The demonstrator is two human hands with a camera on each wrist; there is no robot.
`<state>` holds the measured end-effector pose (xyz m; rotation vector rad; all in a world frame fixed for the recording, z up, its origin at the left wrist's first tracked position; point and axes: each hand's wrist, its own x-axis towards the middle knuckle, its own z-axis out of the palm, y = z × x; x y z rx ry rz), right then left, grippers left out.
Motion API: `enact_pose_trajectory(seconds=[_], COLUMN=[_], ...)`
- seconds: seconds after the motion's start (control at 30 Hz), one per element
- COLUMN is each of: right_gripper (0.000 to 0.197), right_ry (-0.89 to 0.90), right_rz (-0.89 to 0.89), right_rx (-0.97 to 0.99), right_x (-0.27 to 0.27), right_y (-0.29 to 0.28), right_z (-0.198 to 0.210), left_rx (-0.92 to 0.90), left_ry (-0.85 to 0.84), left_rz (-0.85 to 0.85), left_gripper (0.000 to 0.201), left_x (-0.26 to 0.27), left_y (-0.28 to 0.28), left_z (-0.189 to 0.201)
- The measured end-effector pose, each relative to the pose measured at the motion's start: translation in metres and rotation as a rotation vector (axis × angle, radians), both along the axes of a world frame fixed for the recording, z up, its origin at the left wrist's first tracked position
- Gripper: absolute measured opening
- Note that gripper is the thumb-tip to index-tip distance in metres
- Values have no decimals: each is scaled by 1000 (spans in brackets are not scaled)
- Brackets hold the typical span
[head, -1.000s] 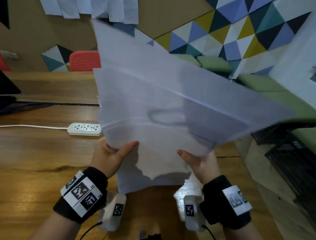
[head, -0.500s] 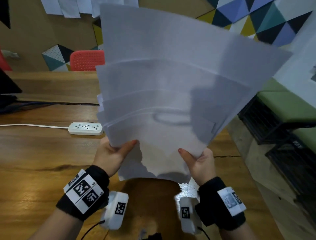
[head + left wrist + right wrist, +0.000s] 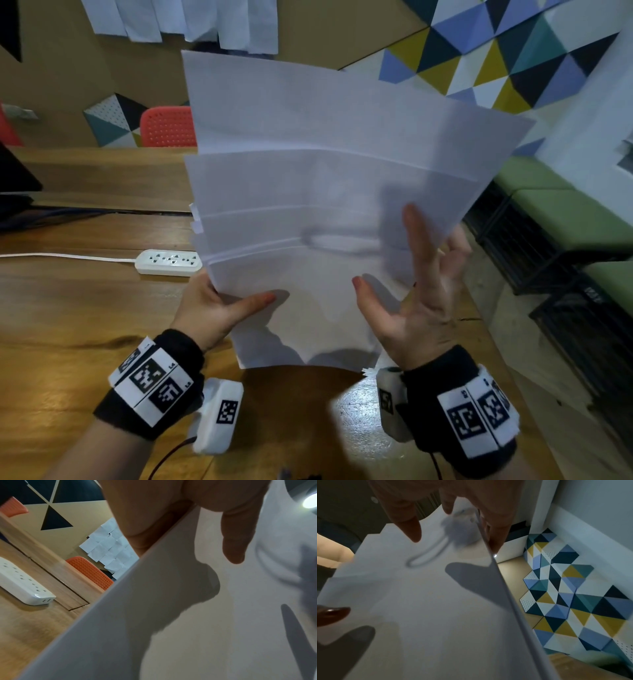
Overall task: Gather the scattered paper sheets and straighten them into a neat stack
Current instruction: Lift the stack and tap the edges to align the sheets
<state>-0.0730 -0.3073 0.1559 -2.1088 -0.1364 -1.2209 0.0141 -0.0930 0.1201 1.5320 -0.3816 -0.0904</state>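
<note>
Several white paper sheets [image 3: 325, 178] stand fanned and roughly upright above the wooden table [image 3: 68, 325], their top edges stepped. My left hand [image 3: 222, 305] pinches their lower left edge, thumb in front and fingers hidden behind. The left wrist view shows that thumb [image 3: 235, 538] lying on the front sheet [image 3: 188, 628]. My right hand [image 3: 418, 301] is open at the lower right edge, its fingers spread and straight. In the right wrist view its fingers [image 3: 409, 524] straddle the right edge of the sheets [image 3: 428, 608], without gripping.
A white power strip [image 3: 168, 262] with its cable lies on the table left of the sheets. A red chair [image 3: 168, 126] stands behind the table. Green benches [image 3: 565, 212] sit off the table's right edge. More paper notes [image 3: 191, 20] hang on the wall.
My right hand has let go of the bottom edge, opened and risen along the right side. The fanned sheets have swung back leftward, and their spread has narrowed.
</note>
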Motion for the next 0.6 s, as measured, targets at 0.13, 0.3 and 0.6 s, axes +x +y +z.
enact_pose_trajectory(seconds=[0.13, 0.3, 0.6], right_gripper=[41, 51, 46], right_ry=[59, 71, 112], right_rz=[-85, -73, -105], right_rx=[14, 29, -34], right_x=[0, -5, -4], right_y=[3, 7, 11], right_z=[0, -5, 3], left_rx=[7, -32, -9], left_ry=[-35, -68, -61], left_rz=[-4, 18, 54], left_gripper=[75, 79, 85], left_x=[-2, -3, -3], left_y=[2, 2, 2], left_z=[2, 8, 6])
